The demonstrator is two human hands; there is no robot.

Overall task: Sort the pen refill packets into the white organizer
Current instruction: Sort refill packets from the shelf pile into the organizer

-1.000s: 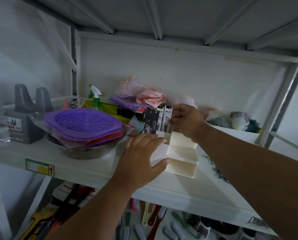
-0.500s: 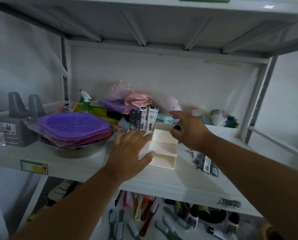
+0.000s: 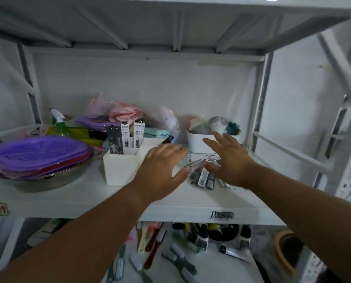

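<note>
Progress: I count three, maybe four refill packets standing upright in the back compartments of the white organizer, so I judge the job partly done.
Left to do: a loose pile of packets lies flat on the shelf, just right of the organizer. That's the bulk of what remains, as far as I can see.
Left hand: my left hand is spread open, palm down, empty, covering the organizer's right side with the thumb right at the near edge of the pile.
Right hand: my right hand is open too, fingers fanned, hovering over the pile's right side. It grips nothing; whether the palm touches the packets beneath it, I cannot tell.
Step in hand: looks to me like both hands are closing in on the pile for the next pick.
Packet look: long, narrow sleeves, some dark-fronted, some white with dark print and a hanging tab on top. The loose ones overlap at angles, thin and flat, and I'd guess slippery to lift singly.
Organizer look: plain white plastic with stepped open compartments; the front one appears empty.
Neighbours: a small white bin sits just behind the pile, and stacked purple trays sit to the left.
</note>
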